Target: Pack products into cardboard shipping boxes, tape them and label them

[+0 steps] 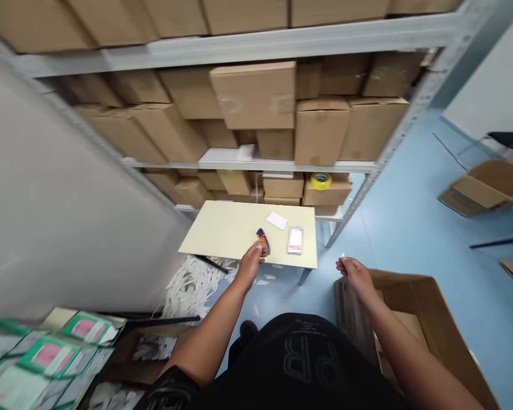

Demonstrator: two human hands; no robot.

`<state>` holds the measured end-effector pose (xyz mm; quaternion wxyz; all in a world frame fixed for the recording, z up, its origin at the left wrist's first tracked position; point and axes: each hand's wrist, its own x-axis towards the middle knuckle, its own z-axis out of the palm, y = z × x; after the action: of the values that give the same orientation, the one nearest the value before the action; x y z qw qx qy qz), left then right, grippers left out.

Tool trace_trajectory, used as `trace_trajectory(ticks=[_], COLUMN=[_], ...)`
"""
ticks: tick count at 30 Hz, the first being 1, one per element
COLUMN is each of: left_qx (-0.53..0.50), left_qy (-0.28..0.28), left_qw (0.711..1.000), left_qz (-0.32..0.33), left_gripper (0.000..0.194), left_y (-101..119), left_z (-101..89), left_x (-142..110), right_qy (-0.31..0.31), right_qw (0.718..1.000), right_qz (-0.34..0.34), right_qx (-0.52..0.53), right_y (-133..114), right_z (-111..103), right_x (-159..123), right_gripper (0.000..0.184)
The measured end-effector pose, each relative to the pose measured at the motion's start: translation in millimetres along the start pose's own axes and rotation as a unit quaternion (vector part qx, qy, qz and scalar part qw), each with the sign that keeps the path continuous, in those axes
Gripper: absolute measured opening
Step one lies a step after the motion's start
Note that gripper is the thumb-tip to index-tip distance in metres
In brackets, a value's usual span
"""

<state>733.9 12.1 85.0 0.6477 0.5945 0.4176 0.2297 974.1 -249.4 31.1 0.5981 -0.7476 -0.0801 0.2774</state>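
Note:
My left hand (252, 261) reaches over the near edge of a small pale yellow table (222, 228), fingers curled on a small orange and blue object (262, 240). On the table beside it lie a white slip of paper (277, 220) and a small white packet with a pink patch (295, 240). My right hand (354, 270) hovers above the blue floor, right of the table, fingertips pinched on a tiny white scrap (342, 256). A large open cardboard box (431, 324) sits below that arm.
Grey metal shelving (256, 45) stacked with brown cartons stands behind the table; a yellow tape roll (320, 180) rests on one carton. White paper strips (192, 285) litter the floor at left. Green and pink packets (47, 353) lie lower left. Another open carton (483, 185) sits right.

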Motion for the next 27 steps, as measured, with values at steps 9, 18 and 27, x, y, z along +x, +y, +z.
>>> trace_trajectory(ticks=[9, 18, 27], left_qx=[-0.037, -0.071, -0.127], left_qy=[0.112, 0.244, 0.407], left_qw=[0.993, 0.967, 0.904], left_qz=[0.006, -0.003, -0.026], left_gripper=[0.052, 0.051, 0.045], left_y=[-37, -65, -108], left_z=[-215.9, -384.8, -465.3], left_x=[-54, -102, -148], right_qy=[-0.12, -0.277, -0.443], right_qw=[0.992, 0.952, 0.872], right_qz=[-0.009, -0.066, -0.084], right_qx=[-0.036, -0.116, -0.19], right_y=[-1, -34, -46], right_z=[194, 390, 551], right_x=[-47, -102, -114], right_gripper=[0.048, 0.046, 0.045])
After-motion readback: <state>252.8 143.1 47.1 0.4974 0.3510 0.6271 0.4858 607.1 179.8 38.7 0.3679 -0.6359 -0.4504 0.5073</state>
